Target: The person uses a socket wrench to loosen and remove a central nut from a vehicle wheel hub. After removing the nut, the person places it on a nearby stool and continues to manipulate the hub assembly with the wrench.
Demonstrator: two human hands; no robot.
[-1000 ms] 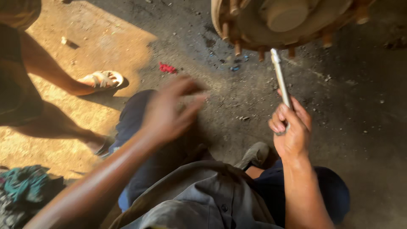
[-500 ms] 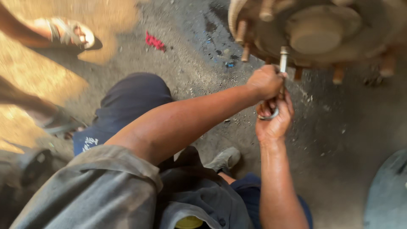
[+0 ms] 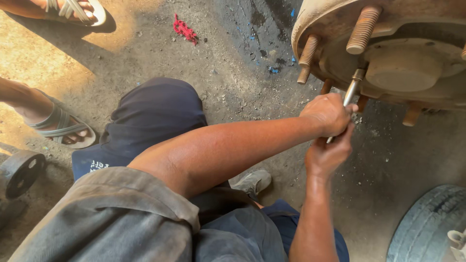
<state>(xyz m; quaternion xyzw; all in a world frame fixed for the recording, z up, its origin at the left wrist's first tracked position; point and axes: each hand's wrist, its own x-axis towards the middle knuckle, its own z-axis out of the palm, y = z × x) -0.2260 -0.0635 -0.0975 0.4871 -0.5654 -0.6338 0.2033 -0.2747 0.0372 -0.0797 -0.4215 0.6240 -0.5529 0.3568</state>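
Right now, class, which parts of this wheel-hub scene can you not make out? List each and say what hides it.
Head view only:
- Tool: its middle is hidden inside the left hand and right hand.
- Hub: cut off by the top and right edges.
- Tyre: cut off at the bottom-right corner.
- Sandalled feet: their owner is out of frame.

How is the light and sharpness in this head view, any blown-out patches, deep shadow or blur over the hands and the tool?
Head view: hard sunlight washes out the dirt floor at upper left; the rest lies in shade. Left hand, right hand and metal tool read sharp, without motion blur. The wheel hub is evenly lit; the tyre sits dimmer at the corner.
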